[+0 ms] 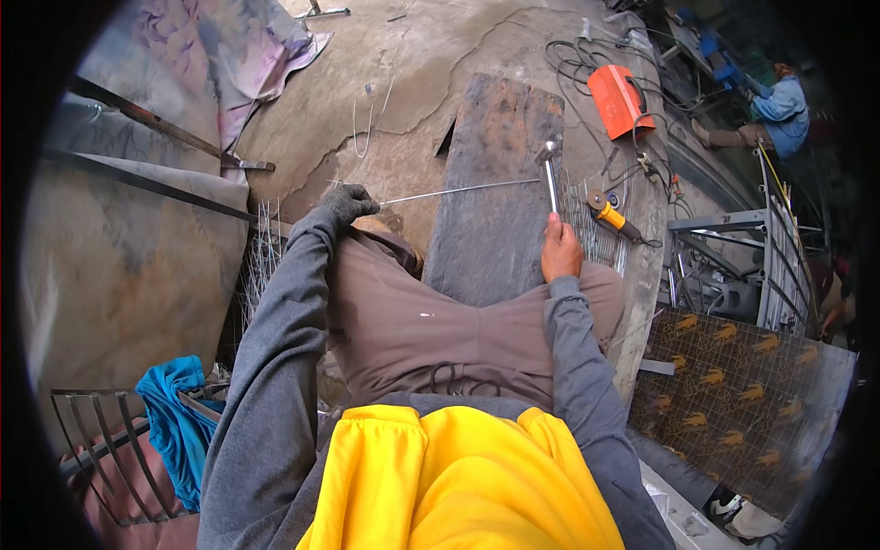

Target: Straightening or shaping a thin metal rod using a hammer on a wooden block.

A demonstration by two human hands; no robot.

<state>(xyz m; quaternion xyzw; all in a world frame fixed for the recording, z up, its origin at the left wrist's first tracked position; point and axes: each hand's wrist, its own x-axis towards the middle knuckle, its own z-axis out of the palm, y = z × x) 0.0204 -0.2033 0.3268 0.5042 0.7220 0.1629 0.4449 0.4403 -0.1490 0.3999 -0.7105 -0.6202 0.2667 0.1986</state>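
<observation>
Between my legs lies a thick dark wooden plank [490, 183], scorched and worn at its far end. My left hand [348, 203], in a dark grey glove, is closed on one end of a thin metal rod [458, 191]. The rod stretches right across the plank, its other end close to the hammer head. Bare and wrapped round the handle, my right hand [561, 249] grips a hammer [552, 179] with a shiny metal shaft. The hammer's head is over the plank's right edge; whether it touches the rod I cannot tell.
An angle grinder [616, 218] with a yellow body lies right of my hand, beside several thin rods [579, 206]. An orange machine [620, 101] with cables stands beyond. Bent wire [363, 128] lies on the floor. A person in blue [784, 110] sits far right. More wires [263, 261] lie left.
</observation>
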